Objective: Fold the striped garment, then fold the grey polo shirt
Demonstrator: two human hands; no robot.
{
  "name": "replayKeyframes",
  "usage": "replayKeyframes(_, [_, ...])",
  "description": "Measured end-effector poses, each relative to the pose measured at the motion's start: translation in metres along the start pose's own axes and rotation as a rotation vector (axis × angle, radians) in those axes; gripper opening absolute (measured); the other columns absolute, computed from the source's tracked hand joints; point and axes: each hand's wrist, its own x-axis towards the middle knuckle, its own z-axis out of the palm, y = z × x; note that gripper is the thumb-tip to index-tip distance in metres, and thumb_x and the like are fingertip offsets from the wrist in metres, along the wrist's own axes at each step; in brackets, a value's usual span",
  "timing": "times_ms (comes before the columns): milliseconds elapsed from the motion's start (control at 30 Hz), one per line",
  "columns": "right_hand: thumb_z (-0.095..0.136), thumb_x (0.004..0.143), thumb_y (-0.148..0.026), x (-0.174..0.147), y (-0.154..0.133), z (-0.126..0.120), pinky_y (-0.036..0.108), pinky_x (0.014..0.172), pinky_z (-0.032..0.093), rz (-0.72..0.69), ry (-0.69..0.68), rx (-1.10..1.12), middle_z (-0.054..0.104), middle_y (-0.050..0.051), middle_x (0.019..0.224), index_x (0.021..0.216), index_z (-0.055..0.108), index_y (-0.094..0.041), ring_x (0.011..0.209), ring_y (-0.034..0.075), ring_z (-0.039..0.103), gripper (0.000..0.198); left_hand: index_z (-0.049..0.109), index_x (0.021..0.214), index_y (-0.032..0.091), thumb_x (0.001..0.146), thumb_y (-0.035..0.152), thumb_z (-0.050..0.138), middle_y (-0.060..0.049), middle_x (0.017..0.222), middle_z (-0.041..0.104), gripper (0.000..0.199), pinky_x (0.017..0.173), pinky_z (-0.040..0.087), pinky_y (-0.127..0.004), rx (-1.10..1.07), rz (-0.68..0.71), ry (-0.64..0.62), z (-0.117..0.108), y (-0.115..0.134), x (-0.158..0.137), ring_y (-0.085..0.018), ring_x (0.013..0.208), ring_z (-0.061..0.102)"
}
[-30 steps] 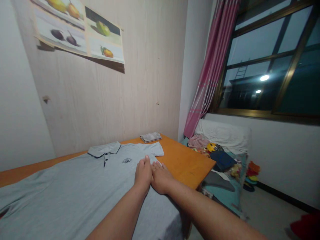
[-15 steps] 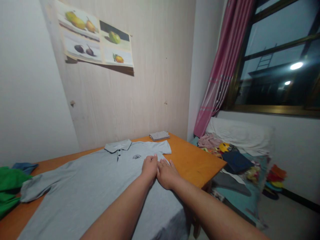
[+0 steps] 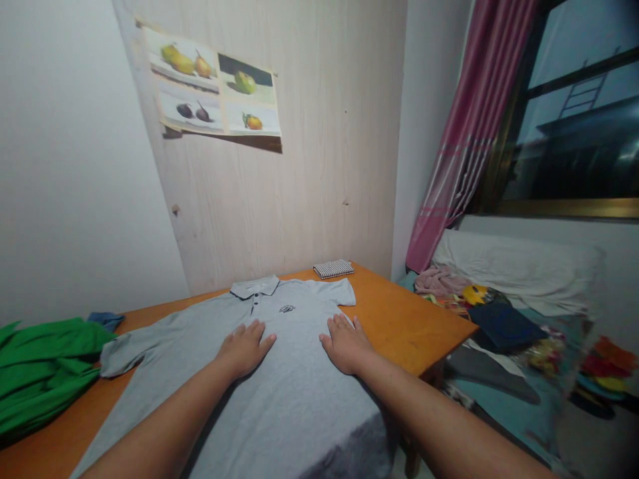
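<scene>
A light grey polo shirt (image 3: pixel 279 386) lies spread front side up, its collar at the far edge and both short sleeves out to the sides. A small dark emblem sits on its chest. My left hand (image 3: pixel 244 349) rests flat on the shirt's chest below the button placket, fingers and thumb apart. On the shirt's right side edge, below the sleeve, my right hand (image 3: pixel 346 342) lies palm down with its fingers stretched out. Neither hand grips the cloth. The lower part of the shirt runs out of view toward me, partly behind my forearms.
The shirt lies on an orange wooden table (image 3: pixel 409 319). Green cloth (image 3: pixel 50 366) and a small blue cloth (image 3: pixel 106 321) are at the left. A checked folded item (image 3: pixel 333 269) lies by the wall. Beyond the table's right edge is a seat (image 3: pixel 514 419) piled with clothes.
My hands were together near the shirt's right side; my left hand has moved left across the chest and opened flat. My right hand stays at the side edge. The view has turned left.
</scene>
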Motion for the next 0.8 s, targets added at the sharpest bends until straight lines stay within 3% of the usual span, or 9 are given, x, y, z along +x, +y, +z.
replayKeyframes(100, [0.019, 0.101, -0.054, 0.0, 0.0, 0.0, 0.054, 0.122, 0.0, -0.004, 0.003, -0.004, 0.025, 0.017, 0.164, 0.157, 0.031, -0.007, 0.154, 0.028, 0.014, 0.074, 0.072, 0.104, 0.018, 0.092, 0.049, 0.047, -0.018, 0.126, 0.069, 0.042, 0.098, 0.043, -0.038, -0.048, -0.04, 0.04, -0.012, -0.012, 0.011, -0.033, 0.118, 0.062])
replayKeyframes(167, [0.019, 0.101, -0.054, 0.0, 0.0, 0.0, 0.054, 0.122, 0.001, -0.005, 0.008, -0.004, 0.024, 0.018, 0.164, 0.157, 0.031, -0.007, 0.154, 0.029, 0.014, 0.074, 0.072, 0.095, 0.017, 0.093, 0.041, 0.045, -0.018, 0.113, 0.073, 0.036, 0.09, 0.046, -0.036, -0.061, -0.08, 0.079, -0.019, -0.014, 0.024, -0.031, 0.107, 0.066])
replayKeyframes(367, [0.021, 0.101, -0.055, 0.0, 0.0, 0.001, 0.053, 0.122, 0.0, -0.001, 0.006, 0.003, 0.025, 0.018, 0.164, 0.157, 0.032, -0.008, 0.154, 0.028, 0.014, 0.074, 0.071, 0.088, 0.018, 0.088, 0.026, 0.048, -0.016, 0.105, 0.076, 0.024, 0.081, 0.046, -0.032, -0.086, -0.182, 0.174, -0.027, -0.027, 0.061, -0.029, 0.102, 0.068])
replayKeyframes(633, [0.021, 0.101, -0.055, 0.0, 0.0, 0.002, 0.053, 0.122, 0.003, 0.004, 0.02, 0.01, 0.025, 0.017, 0.164, 0.157, 0.031, -0.009, 0.154, 0.028, 0.015, 0.073, 0.072, 0.075, 0.015, 0.083, 0.027, 0.053, -0.022, 0.098, 0.076, 0.024, 0.079, 0.05, -0.038, -0.125, -0.291, 0.169, -0.019, -0.043, 0.096, -0.036, 0.098, 0.07])
replayKeyframes(800, [0.022, 0.101, -0.054, -0.002, -0.001, 0.001, 0.052, 0.123, 0.004, 0.012, 0.01, 0.016, 0.024, 0.016, 0.164, 0.157, 0.032, -0.009, 0.154, 0.027, 0.013, 0.073, 0.073, 0.076, 0.015, 0.081, 0.035, 0.057, -0.023, 0.098, 0.076, 0.026, 0.08, 0.052, -0.038, -0.15, -0.325, 0.16, -0.011, -0.046, 0.109, -0.037, 0.099, 0.07])
